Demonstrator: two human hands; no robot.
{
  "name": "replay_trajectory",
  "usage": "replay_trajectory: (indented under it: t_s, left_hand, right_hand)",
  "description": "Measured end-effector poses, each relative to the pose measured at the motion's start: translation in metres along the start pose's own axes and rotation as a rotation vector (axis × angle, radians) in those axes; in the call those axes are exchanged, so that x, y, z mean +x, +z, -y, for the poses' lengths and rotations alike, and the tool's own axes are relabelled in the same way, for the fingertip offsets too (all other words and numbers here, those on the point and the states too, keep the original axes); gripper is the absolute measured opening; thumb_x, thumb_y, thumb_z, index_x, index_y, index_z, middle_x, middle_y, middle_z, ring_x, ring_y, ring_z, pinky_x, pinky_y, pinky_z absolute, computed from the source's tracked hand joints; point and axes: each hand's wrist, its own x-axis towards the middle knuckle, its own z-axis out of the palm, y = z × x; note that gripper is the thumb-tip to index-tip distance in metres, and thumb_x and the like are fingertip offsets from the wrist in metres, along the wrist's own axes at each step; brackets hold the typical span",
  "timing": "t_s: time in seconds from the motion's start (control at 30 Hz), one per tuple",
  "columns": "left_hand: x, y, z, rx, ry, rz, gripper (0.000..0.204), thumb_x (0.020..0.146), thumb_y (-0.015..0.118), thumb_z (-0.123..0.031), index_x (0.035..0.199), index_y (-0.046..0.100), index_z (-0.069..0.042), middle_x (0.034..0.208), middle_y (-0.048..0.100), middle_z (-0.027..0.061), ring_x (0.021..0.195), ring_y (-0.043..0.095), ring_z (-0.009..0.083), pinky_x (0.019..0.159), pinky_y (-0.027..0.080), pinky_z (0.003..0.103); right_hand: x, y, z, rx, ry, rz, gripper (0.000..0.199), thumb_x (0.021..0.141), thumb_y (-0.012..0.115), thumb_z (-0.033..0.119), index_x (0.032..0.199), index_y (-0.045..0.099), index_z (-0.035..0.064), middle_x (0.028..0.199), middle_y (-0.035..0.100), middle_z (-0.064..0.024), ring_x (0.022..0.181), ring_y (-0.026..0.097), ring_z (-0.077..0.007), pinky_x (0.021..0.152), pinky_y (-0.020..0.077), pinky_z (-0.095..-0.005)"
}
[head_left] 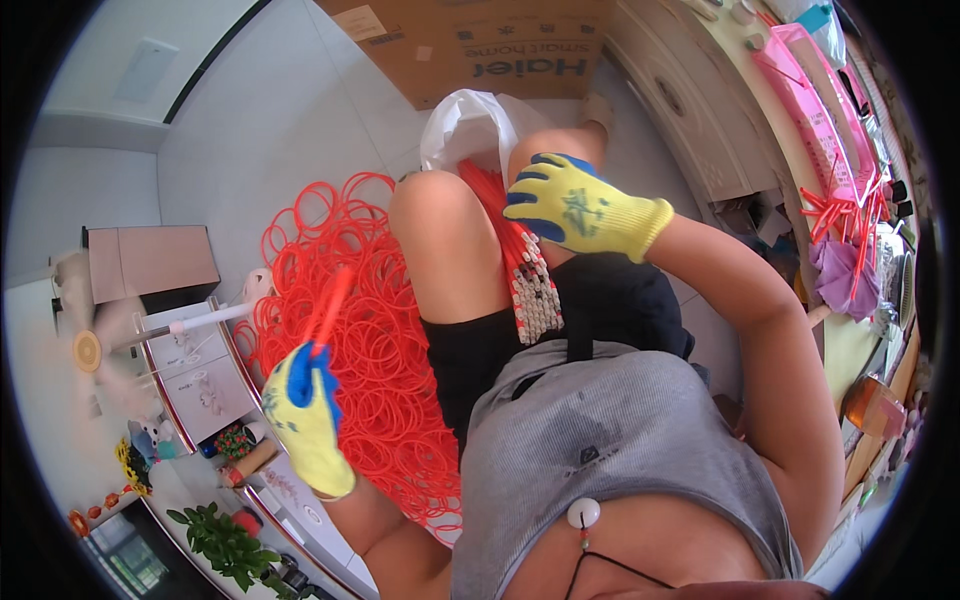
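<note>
Both my hands wear yellow knit gloves with blue-coated palms and fingers. On the left side, my left hand (308, 415) is closed around a thin red plastic piece (332, 308), blurred by motion, which sticks out beyond the fingers. My right hand (575, 207) is over my right thigh with its fingers stretched and slightly apart, and nothing shows in it. Just beside it, a bundle of long thin red tubes (487, 190) with pale whitish ends (537, 295) lies between my legs. Part of this bundle is hidden under the right hand.
A wide heap of red plastic rings (350, 370) covers the floor at left. A white plastic bag (465, 120) stands beyond my knees, before a large cardboard box (500, 50). A fan (88, 350) is at far left. A cluttered tabletop with a pink box (815, 110) runs along the right.
</note>
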Motion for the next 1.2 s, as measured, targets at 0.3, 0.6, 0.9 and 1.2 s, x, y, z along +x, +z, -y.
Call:
replay_trajectory:
  t_s: [0.3, 0.6, 0.9, 1.2]
  left_hand:
    - [0.015, 0.017, 0.107, 0.109, 0.152, -0.079, 0.031, 0.097, 0.065, -0.011, 0.123, 0.066, 0.005, 0.119, 0.071, 0.0203, 0.11, 0.068, 0.0317, 0.096, 0.054, 0.041]
    - [-0.012, 0.103, -0.057, -0.632, 0.235, 0.515, 0.048, 0.104, 0.056, -0.033, 0.124, 0.066, 0.009, 0.118, 0.071, 0.0169, 0.111, 0.069, 0.0246, 0.101, 0.051, 0.036]
    - [0.027, 0.234, -0.069, -1.83, -0.157, 0.987, 0.051, 0.11, 0.046, -0.032, 0.152, 0.044, -0.004, 0.149, 0.054, 0.0196, 0.139, 0.051, 0.0359, 0.119, 0.037, 0.049]
    - [0.062, 0.202, -0.065, -1.983, 0.32, 0.628, 0.04, 0.106, 0.054, -0.028, 0.139, 0.06, -0.005, 0.144, 0.061, 0.0144, 0.135, 0.056, 0.0325, 0.123, 0.034, 0.053]
  right_hand:
    - [0.028, 0.051, -0.036, -0.083, -0.214, 0.187, 0.024, 0.082, 0.066, 0.019, 0.105, 0.073, 0.0233, 0.13, 0.062, -0.0029, 0.127, 0.052, -0.0318, 0.113, 0.0381, -0.0511]
    - [-0.011, -0.16, -0.026, 1.601, -0.331, -1.049, 0.033, 0.104, 0.054, 0.014, 0.13, 0.06, -0.0057, 0.104, 0.07, -0.0067, 0.096, 0.064, -0.0216, 0.1, 0.0481, -0.0379]
    - [-0.195, -0.197, -0.059, 1.979, -0.419, -1.505, 0.031, 0.094, 0.062, -0.001, 0.124, 0.059, -0.0088, 0.083, 0.059, -0.0046, 0.068, 0.048, -0.0141, 0.072, 0.0447, -0.0301]
    - [-0.198, -0.072, -0.087, 1.956, -0.149, -1.454, 0.028, 0.102, 0.058, 0.022, 0.12, 0.072, 0.0044, 0.124, 0.073, -0.0133, 0.111, 0.07, -0.0276, 0.124, 0.0253, -0.0584]
